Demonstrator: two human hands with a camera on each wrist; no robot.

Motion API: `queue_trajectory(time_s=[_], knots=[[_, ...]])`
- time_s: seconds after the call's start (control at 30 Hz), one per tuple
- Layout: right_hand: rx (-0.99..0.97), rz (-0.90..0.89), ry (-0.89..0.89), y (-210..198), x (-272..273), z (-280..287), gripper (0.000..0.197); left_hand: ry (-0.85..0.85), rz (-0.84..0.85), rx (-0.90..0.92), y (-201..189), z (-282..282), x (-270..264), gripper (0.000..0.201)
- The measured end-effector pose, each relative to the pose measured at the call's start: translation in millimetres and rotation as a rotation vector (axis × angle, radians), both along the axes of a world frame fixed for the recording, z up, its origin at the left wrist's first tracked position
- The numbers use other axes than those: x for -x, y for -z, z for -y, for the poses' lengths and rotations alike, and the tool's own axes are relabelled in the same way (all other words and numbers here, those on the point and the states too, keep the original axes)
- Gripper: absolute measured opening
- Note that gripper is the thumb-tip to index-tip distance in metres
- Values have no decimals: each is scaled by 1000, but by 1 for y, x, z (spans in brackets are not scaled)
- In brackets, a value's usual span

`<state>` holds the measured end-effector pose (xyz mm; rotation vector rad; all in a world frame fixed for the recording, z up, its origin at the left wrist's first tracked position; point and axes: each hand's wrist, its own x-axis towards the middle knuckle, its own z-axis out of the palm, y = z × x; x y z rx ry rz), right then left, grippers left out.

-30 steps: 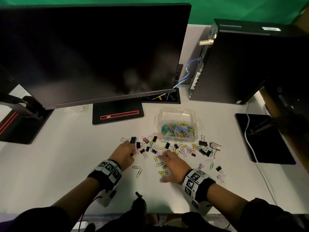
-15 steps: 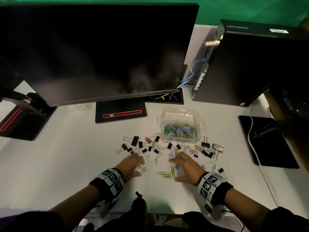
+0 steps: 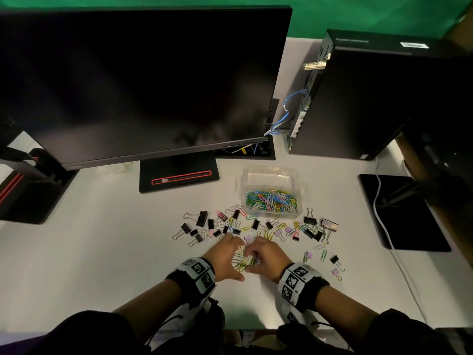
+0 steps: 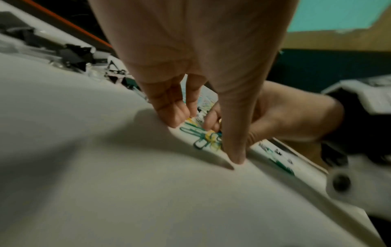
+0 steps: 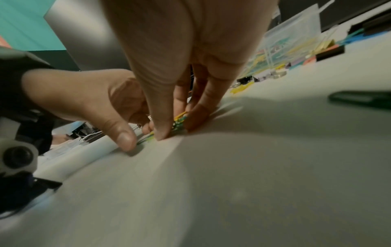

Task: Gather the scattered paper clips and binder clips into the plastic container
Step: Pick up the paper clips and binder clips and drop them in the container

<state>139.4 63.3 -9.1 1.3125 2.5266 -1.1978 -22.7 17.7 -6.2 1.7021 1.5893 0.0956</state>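
A clear plastic container holding many coloured paper clips stands mid-table, blurred at the top right of the right wrist view. Black, pink and silver binder clips and loose paper clips lie scattered in front of it. Nearer to me, both hands meet over a small heap of yellow and green paper clips. My left hand stands on its fingertips and thumb, cupped round the heap. The thumb and fingers of my right hand pinch a bundle of these clips against the table.
A large dark monitor on a black base overhangs the back of the table. A black computer case stands at the back right. A black pad with a white cable lies right, and another stand is at the left.
Both hands slid back toward me and then together, raking loose paper clips into one small heap. My right hand's fingers have closed on that heap.
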Motion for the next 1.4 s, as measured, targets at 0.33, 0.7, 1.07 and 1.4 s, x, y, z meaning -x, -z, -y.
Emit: queue_trajectory(time_s=[0.33, 0.7, 1.07, 1.4], knots=[[-24, 84, -22, -30, -24, -30, 9, 105, -127, -55, 1, -6, -5, 24], [-145, -119, 374, -69, -34, -104, 12, 452, -455, -110, -8, -11, -16, 42], [-94, 44, 179, -54, -55, -74, 20, 401, -412, -227, -5, -38, -12, 41], [42, 240, 46, -37, -115, -19, 22, -19, -10, -348, -33, -97, -23, 18]])
